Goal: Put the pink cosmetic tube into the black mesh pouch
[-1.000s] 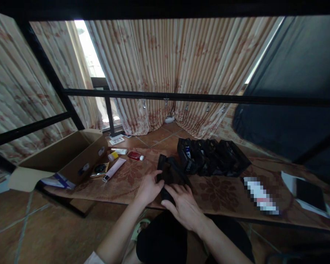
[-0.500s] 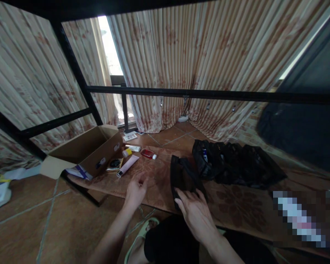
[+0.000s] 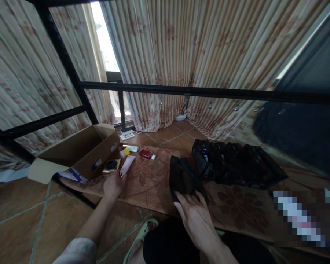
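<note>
My left hand [image 3: 114, 187] is at the cap end of a pink tube [image 3: 128, 164], its fingers closed round that end and hiding part of it. The tube lies on the brown patterned cloth [image 3: 154, 187]. My right hand [image 3: 194, 212] holds the near edge of a small black fabric pouch [image 3: 184, 176], thumb on the left side and fingers over the rim. The pouch is open at the top, and I cannot make out anything inside. Around the left hand lie a flat packet with a round black item [image 3: 112, 165], a yellow-capped small jar [image 3: 124, 152], a white tube [image 3: 131, 148] and a red bottle with a white cap [image 3: 147, 154].
An open cardboard box [image 3: 99, 157] stands at the left end of the cloth. A black organizer with several compartments [image 3: 236, 165] sits right of the pouch. A black metal rail [image 3: 154, 89] crosses behind, before striped curtains [image 3: 167, 47]. A blurred patch covers the lower right.
My left hand has moved left and forward to the pink tube, whose angle has turned a little. The right hand stays on the pouch. The view has shifted slightly.
</note>
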Demonstrator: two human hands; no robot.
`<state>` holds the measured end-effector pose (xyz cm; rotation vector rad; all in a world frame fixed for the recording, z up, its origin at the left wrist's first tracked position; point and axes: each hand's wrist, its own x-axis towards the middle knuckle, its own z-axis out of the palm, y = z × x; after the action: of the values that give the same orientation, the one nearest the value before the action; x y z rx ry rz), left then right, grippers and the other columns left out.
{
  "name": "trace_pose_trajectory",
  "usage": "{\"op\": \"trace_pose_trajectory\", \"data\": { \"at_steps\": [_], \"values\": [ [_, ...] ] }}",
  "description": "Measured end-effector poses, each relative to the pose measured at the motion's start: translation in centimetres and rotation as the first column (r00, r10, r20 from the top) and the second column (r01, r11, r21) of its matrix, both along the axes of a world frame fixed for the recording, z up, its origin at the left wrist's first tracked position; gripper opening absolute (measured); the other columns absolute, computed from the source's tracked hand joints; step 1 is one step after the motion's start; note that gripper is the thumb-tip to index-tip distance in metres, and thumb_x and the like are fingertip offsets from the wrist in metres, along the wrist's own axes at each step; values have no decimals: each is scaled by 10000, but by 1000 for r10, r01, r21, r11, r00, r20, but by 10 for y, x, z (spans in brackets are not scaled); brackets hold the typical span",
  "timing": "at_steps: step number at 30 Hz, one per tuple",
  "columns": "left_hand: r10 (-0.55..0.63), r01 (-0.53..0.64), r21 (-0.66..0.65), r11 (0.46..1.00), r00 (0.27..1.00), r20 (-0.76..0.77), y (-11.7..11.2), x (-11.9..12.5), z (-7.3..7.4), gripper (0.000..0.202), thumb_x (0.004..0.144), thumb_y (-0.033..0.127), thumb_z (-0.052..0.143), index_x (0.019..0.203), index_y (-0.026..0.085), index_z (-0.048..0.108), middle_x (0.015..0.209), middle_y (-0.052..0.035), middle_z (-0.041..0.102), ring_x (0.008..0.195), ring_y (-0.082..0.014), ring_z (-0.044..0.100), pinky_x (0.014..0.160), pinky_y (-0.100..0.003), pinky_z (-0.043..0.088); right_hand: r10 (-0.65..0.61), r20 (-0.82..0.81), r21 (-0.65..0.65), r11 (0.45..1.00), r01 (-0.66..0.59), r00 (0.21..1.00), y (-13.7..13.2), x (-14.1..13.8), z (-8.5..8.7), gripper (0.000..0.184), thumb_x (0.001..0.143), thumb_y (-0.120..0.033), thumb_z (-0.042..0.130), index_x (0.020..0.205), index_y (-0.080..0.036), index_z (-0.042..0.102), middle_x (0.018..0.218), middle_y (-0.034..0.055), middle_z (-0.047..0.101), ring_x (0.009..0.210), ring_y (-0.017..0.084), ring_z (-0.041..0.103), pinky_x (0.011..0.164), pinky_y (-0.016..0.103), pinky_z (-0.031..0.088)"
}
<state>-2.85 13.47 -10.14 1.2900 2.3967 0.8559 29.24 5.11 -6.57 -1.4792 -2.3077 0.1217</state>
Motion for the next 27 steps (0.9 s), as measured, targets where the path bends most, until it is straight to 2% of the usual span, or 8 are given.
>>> {"op": "trace_pose_trajectory", "data": {
  "at_steps": [5,9,10,12,14,16,20,27],
  "values": [
    [5,-2,-9,1000,941,339,-13,19,5,208,850,334,580,801,140,638,878,-164,706,967,-337,681,790,-388,517,-24,8,2,1000,24,1000,-3,-5,1,320,1035,-260,409,1286,-212,600,1043,62,731,973,215,663,1093,483,264],
    [-91,79,49,996,737,669,-50,45,8,237,941,202,413,848,120,615,878,-122,693,705,-149,657,639,-244,524,-49,15,-17,999,50,999,-5,-9,3,315,1030,-257,422,1286,-216,600,1043,58,732,983,215,666,1092,483,267],
    [-106,46,96,994,485,868,-61,52,9,210,940,178,428,866,109,612,869,-116,677,663,-121,625,610,-217,513,-57,19,-20,998,57,998,-5,-10,3,312,1029,-255,425,1283,-220,602,1039,56,733,983,214,667,1090,481,269],
    [-119,-11,119,993,12,993,-82,65,12,147,931,153,477,898,102,612,841,-88,649,628,-90,588,595,-186,513,-64,35,-22,998,65,997,-5,-11,5,302,1024,-253,438,1270,-222,610,1021,52,735,976,213,670,1087,479,274],
    [-135,-5,137,991,-210,968,-101,76,18,129,918,146,515,949,94,629,812,-71,629,611,-86,565,597,-190,523,-65,60,-16,998,66,996,-5,-13,6,293,1019,-251,449,1254,-220,621,1001,52,737,969,213,672,1088,478,276],
    [-149,40,172,984,-340,929,-113,83,28,183,898,178,571,1042,93,648,806,-63,621,601,-82,547,604,-196,522,-66,79,-11,998,67,995,-5,-16,8,287,1014,-248,457,1243,-219,629,994,54,738,964,214,673,1090,477,278],
    [-222,162,304,939,-390,894,-124,94,51,313,830,277,687,1084,94,681,740,-48,602,589,-88,527,583,-197,483,-68,89,-31,997,71,994,-6,-20,11,295,1016,-257,451,1240,-211,638,1003,65,740,972,221,672,1092,483,280],
    [-319,259,347,901,-145,937,-120,111,66,286,803,323,732,975,96,703,761,-69,649,580,-92,526,548,-197,441,-77,68,-66,994,81,995,-9,-19,14,316,1025,-279,433,1258,-205,633,1031,69,735,1003,225,664,1113,490,259]
  ]
}}
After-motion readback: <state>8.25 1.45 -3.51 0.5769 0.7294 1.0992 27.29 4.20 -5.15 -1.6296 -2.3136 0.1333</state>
